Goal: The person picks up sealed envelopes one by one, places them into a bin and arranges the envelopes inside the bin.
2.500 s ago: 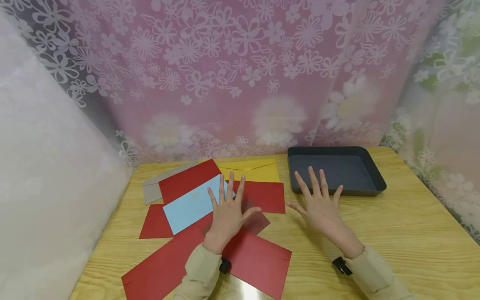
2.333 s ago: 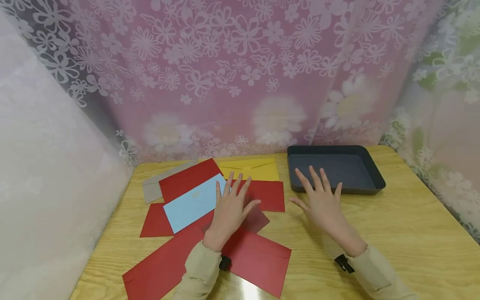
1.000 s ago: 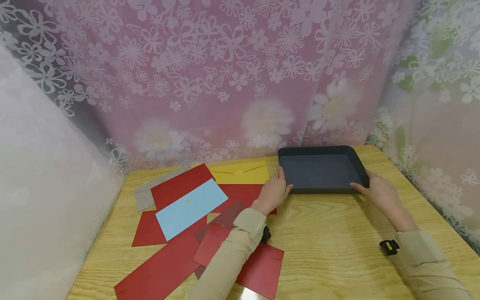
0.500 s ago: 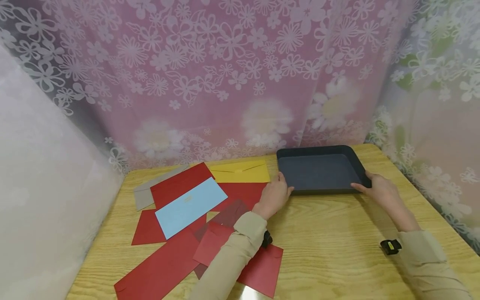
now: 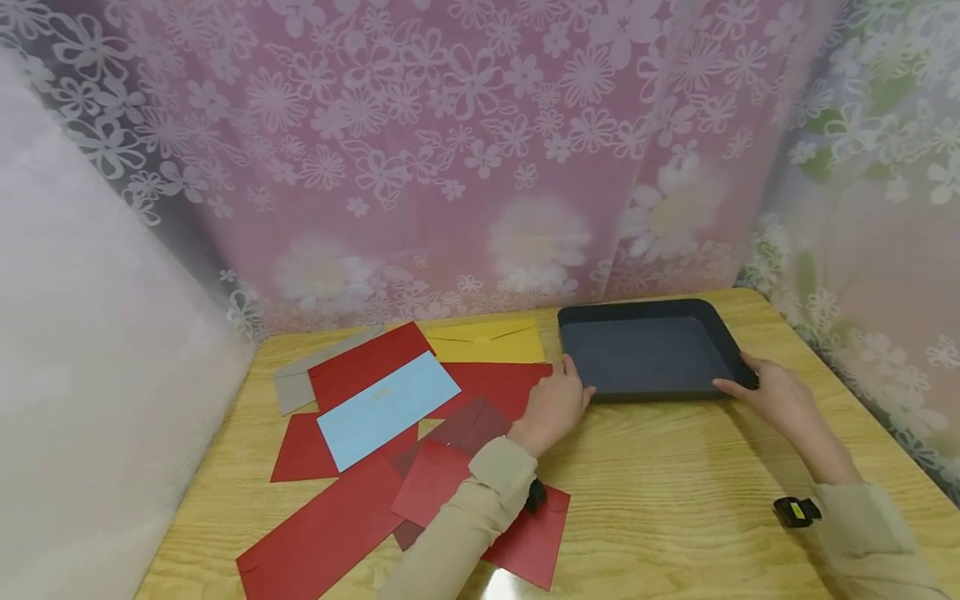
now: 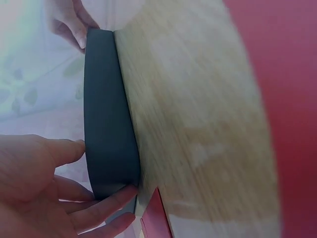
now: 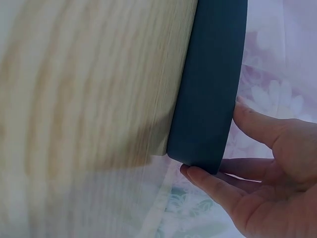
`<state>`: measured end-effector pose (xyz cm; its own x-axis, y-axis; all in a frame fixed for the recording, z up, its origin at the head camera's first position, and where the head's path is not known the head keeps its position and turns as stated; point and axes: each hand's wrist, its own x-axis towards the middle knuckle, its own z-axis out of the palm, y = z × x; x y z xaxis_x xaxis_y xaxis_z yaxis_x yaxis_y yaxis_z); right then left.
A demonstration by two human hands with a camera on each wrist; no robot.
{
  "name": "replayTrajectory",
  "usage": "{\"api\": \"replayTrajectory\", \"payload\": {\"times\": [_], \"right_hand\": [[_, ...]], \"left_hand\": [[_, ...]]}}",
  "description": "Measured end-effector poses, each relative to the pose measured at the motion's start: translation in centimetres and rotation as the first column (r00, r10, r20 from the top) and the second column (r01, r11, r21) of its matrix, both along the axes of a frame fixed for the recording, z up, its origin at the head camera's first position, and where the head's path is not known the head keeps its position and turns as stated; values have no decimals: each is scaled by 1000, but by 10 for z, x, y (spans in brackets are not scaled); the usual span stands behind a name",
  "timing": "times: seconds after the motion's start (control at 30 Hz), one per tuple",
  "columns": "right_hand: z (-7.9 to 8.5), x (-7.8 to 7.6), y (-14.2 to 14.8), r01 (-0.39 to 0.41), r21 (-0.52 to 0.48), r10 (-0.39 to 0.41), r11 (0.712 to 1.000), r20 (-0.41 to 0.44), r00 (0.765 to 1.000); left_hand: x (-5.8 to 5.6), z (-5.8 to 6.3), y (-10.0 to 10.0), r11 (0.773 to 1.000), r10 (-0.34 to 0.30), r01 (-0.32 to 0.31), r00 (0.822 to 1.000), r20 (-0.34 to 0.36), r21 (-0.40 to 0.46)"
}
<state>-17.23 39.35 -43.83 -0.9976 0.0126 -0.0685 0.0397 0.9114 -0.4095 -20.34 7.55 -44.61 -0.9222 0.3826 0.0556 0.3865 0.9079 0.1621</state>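
Note:
A dark, shallow rectangular tray (image 5: 645, 354) with nothing in it rests at the back right of the table. My left hand (image 5: 551, 408) grips its left front corner, thumb at the rim and fingers along the side. On the opposite end, my right hand (image 5: 780, 400) holds the right front corner the same way. The left wrist view shows the tray's outer wall (image 6: 106, 114) between my left thumb and fingers, with the other hand at the far end. Seen from the right wrist, my right fingers (image 7: 213, 183) curl round the corner of the wall.
Left of the tray lie overlapping envelopes: several red (image 5: 322, 525), a light blue one (image 5: 390, 408), a yellow one (image 5: 487, 342) and a grey one (image 5: 294, 387). My left forearm crosses over some of them. A floral curtain (image 5: 450, 167) hangs behind the wooden table (image 5: 660, 517).
Both hands, earlier spread open above the table, have moved right and taken hold of the tray's sides. Since half a second ago the tray has shifted slightly toward me.

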Motion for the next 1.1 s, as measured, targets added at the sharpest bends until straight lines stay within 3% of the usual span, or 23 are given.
{"api": "replayTrajectory", "payload": {"times": [0.2,0.5,0.83,1.1], "right_hand": [[0,5,3,-5,8,5,1000,-10,1000],[-2,9,-1,-22,-1,22,1000,-34,999],[0,16,1,-32,33,34,999,-64,997],[0,19,0,-33,31,35,999,-64,997]], "left_hand": [[8,-1,-2,999,-38,37,999,-33,-22],[15,-1,-13,998,-64,64,998,5,23],[26,3,-22,994,-106,106,994,-15,29],[35,-1,-26,994,-109,110,992,-58,14]]}}
